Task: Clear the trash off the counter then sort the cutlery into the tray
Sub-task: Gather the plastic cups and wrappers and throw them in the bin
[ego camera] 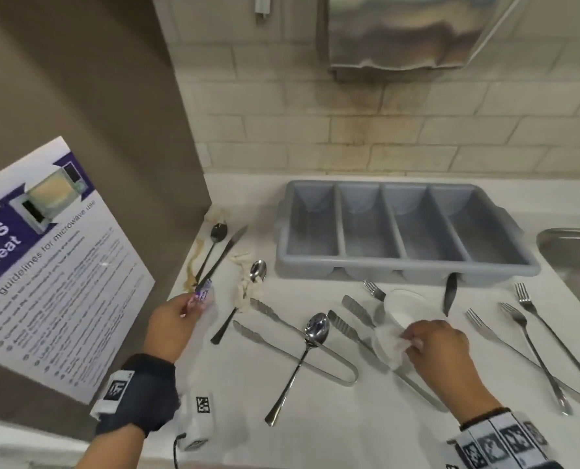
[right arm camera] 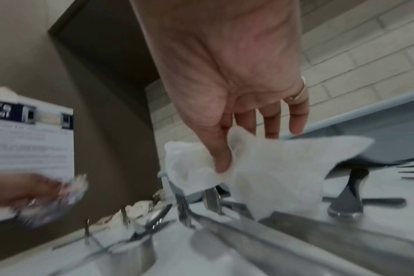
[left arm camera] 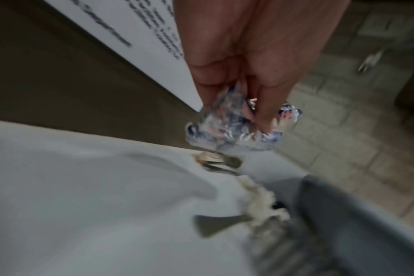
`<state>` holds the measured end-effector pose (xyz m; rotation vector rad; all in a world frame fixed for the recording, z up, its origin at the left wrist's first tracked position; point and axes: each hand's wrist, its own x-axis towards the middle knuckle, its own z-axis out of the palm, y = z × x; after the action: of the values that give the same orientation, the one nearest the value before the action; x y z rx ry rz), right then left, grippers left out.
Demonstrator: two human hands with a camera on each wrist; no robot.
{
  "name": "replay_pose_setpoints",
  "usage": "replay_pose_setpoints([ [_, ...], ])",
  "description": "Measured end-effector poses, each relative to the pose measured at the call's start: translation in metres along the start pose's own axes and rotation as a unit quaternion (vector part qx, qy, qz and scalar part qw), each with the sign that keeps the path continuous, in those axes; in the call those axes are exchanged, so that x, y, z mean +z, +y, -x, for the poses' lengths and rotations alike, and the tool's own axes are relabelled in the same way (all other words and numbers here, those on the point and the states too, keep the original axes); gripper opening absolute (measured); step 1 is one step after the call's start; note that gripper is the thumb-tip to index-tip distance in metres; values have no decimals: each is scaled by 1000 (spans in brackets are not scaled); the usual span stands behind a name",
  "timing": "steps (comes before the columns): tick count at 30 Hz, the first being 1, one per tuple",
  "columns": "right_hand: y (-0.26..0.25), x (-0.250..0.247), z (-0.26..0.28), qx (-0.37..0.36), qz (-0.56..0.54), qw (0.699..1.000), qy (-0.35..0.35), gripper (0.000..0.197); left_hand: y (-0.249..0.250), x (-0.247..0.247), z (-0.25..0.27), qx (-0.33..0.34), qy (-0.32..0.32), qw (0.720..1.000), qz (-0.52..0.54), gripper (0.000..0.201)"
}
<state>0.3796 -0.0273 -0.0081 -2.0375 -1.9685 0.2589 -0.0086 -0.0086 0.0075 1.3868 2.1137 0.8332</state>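
A crinkled, shiny foil wrapper (left arm camera: 229, 128) (blue and white print) is pinched in the left hand (ego camera: 172, 324) above the counter's (ego camera: 366, 431) left edge. The right hand (ego camera: 441, 346) pinches a soft white napkin (right arm camera: 272, 168) over ridged steel tongs (ego camera: 380, 350), in front of the empty grey plastic four-compartment cutlery tray (ego camera: 400, 265).

White counter (ego camera: 366, 431): grey tray (ego camera: 403, 231), tongs (ego camera: 295, 346), forks (ego camera: 532, 346), spoons (ego camera: 310, 346), knives (ego camera: 226, 255), crumpled tissue (ego camera: 248, 292).
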Motion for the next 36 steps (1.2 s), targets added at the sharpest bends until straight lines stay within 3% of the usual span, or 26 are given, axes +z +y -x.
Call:
replay_pose_setpoints([
  [2, -6, 1, 1, -28, 17, 998, 47, 36, 30, 5, -5, 12, -65, 995, 70, 18],
  [5, -15, -8, 11, -67, 7, 991, 117, 45, 57, 25, -28, 39, -144, 987, 59, 15],
  [8, -23, -18, 30, -106, -34, 983, 145, 47, 59, 54, -60, 28, -166, 983, -67, 22],
  [11, -18, -19, 54, -104, -65, 979, 161, 48, 49, 75, -78, 16, -223, 951, -213, 24],
  [14, 4, -17, 75, -90, -64, 978, 176, 48, 51, 75, -82, 27, -202, 945, -255, 22],
  [17, 32, -18, 96, -67, -62, 978, 189, 43, 76, 58, -73, 85, -89, 967, -223, 27],
  [20, 58, -21, 121, -22, -62, 979, 195, 43, 125, 52, -31, 229, -48, 967, -101, 21],
  [24, 100, -28, 160, 61, -48, 977, 200, 39, 194, 86, 61, 332, -162, 927, 57, 32],
  [27, 138, -35, 197, 143, -29, 970, 196, 38, 225, 138, 134, 336, -275, 890, 137, 51],
  [29, 165, -39, 228, 199, -28, 960, 196, 32, 236, 178, 186, 349, -344, 860, 142, 56],
  [33, 223, -38, 302, 289, -57, 939, 179, 36, 237, 266, 285, 389, -480, 779, 111, 31],
  [36, 269, -24, 356, 361, -95, 914, 160, 41, 219, 342, 348, 376, -578, 724, 17, 30],
])
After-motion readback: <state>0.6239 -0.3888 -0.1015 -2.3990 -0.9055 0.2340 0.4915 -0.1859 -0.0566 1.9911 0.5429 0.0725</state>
